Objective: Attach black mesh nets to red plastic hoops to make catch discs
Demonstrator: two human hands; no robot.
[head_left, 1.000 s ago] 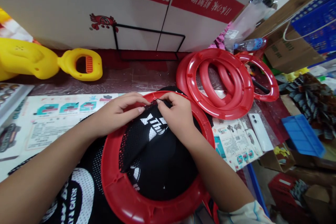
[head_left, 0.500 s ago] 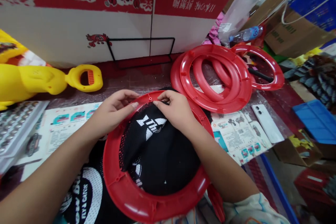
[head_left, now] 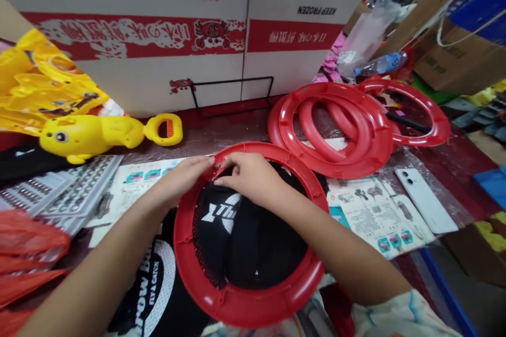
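A red plastic ring lies toward me, tilted, with black mesh fabric printed in white filling its opening. At the ring's upper left, my left hand rests its closed fingers over the rim; its thumb is mostly hidden. My right hand reaches across the opening, with thumb and curled fingers pinching at the fabric's edge beside the same spot on the rim. More black printed fabric lies under and to the left of the ring.
Red rings are stacked at the back right, near a white phone. A yellow duck-shaped toy and trays of small metal balls lie left. A white carton stands behind a black wire frame. Red plastic bags lie front left.
The ring has turned counterclockwise, and both hands now work at its upper left instead of its top. My right hand has closed more tightly at the fabric edge. The view has shifted left and up.
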